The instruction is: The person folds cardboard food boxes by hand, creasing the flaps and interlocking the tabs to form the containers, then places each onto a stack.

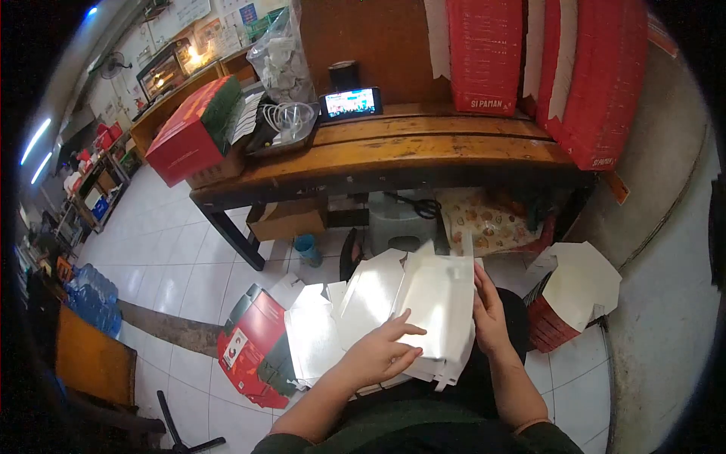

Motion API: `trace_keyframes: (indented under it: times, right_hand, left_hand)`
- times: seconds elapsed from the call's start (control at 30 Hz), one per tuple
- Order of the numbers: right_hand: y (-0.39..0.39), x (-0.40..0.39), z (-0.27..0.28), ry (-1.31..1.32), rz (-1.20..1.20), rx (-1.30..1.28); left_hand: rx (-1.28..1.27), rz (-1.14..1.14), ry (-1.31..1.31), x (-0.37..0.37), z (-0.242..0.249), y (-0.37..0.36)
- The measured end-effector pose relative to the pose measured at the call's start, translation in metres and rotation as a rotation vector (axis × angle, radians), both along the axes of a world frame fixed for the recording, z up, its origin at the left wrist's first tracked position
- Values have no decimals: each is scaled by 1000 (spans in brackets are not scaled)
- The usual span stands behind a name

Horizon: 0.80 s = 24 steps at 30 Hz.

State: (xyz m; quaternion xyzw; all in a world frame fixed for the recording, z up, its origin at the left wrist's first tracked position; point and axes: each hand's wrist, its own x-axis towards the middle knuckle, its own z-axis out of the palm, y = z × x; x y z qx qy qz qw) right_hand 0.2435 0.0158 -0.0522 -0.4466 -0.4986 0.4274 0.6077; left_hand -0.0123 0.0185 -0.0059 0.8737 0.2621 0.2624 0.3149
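Observation:
A partly folded white carton [435, 299] rests over my lap, its pale inner side up and one side panel raised at the right. My left hand [382, 352] lies over its near left part with fingers spread. At the raised right panel, my right hand [488, 306] has its fingers around the outer edge, partly hidden behind it. More white card sheets [314, 340] spread out to the left, next to a red and green printed carton piece [261, 344] near the floor.
A wooden bench [393, 155] ahead carries a lit phone [352, 104], a metal tray [291, 140], a red box [197, 129] and stacked red cartons [488, 57]. Below are scissors [423, 206] on a grey stool [397, 227] and a blue cup [308, 250]. An open red carton [556, 321] stands right.

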Motion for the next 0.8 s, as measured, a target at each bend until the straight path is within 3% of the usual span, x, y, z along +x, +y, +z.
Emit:
trace_keyframes:
  times: [0.07,0.17,0.27,0.4,0.53,0.73,0.77,0.8]
  right_hand:
    - [-4,-4,12,194,-26,-31]
    - [3,-3,4,346,-145,-69]
    - [12,3,-18,722,91,-409]
    - [7,-18,-25,700,44,-529]
    - [4,-24,-20,729,77,-483]
    - [17,-17,-14,334,231,-180]
    - [19,-17,-10,485,323,-67]
    - [18,-17,-10,392,289,-43]
  left_hand:
    - [180,8,46,-1,-9,6]
    - [241,47,-17,-5,-20,14]
    - [277,42,-52,-10,-30,20]
    - [253,5,-54,-20,-47,19]
    - [341,31,0,-33,-45,18]
    - [523,61,-32,-46,-29,35]
    - [529,52,-25,-49,-31,39]
    - [529,64,-13,-49,-32,41]
